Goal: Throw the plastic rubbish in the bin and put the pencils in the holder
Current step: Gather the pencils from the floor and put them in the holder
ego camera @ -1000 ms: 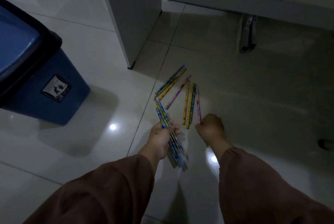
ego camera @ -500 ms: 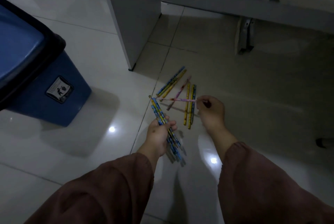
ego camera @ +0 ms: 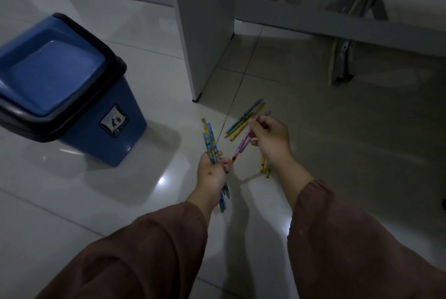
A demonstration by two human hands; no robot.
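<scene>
Tiled floor (ego camera: 337, 153) | bin (ego camera: 72, 95) left | left hand (ego camera: 212, 173) grips pencil bundle (ego camera: 209, 140) | right hand (ego camera: 270, 136) pinches pink pencil (ego camera: 241, 145)

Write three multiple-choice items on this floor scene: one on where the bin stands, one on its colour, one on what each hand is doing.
1. Where is the bin?
A. left of the hands
B. right of the hands
C. behind the table leg

2. What colour is the bin's body?
A. red
B. blue
C. white

3. What is the state of the hands?
A. both empty
B. only the left holds pencils
C. both hold pencils

Answers:
1 A: it stands on the tiles left of the left hand.
2 B: blue walls under a black rim.
3 C: the left hand grips a pencil bundle, and the right hand holds a pink pencil towards it.
</scene>
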